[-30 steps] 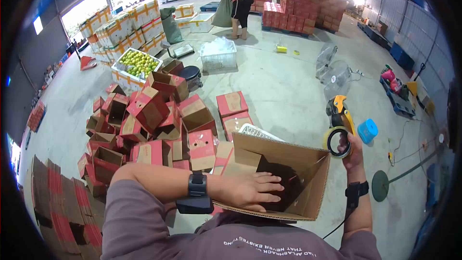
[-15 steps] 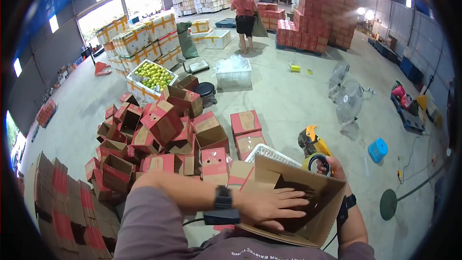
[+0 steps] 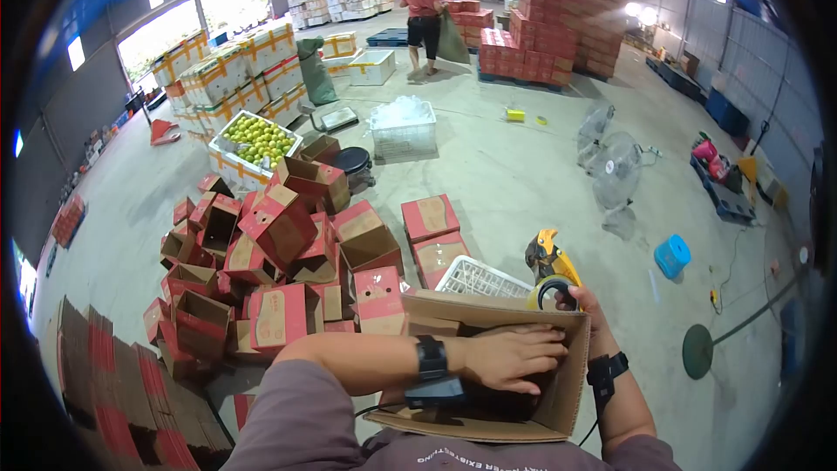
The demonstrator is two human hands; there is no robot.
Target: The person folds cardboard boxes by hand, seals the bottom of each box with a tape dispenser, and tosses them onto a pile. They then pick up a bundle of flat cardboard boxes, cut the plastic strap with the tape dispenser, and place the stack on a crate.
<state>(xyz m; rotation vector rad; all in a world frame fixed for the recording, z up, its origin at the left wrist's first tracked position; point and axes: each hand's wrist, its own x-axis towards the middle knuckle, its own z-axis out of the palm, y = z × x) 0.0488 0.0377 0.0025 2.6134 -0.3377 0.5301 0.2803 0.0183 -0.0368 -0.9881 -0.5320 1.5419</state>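
Observation:
An open cardboard box (image 3: 567, 384) is directly in front of my body, its opening facing up. My left hand (image 3: 516, 358) reaches inside with outstretched fingers, close to or against an inner wall; the wristband is at the box's opening. Beyond the box's right side, my right hand (image 3: 593, 312) grips a yellow-orange and black tape dispenser (image 3: 549, 262) carrying a tape roll. Part of that hand is hidden behind the box edge. A white plastic basket (image 3: 482, 281) lies just behind the box.
Open red-and-brown cartons (image 3: 285, 222) are heaped at left, near flattened cardboard (image 3: 113, 384). A white crate of green fruit (image 3: 260, 141) stands behind them. At right are a blue bucket (image 3: 672, 256), fans (image 3: 617, 170) and a round-based stand (image 3: 697, 351). A person (image 3: 423, 13) walks farther back.
The box has tipped, bringing its opening more upright. My left hand has moved deeper into it, toward the right wall. The tape dispenser stays in my right hand; the whole view has shifted slightly.

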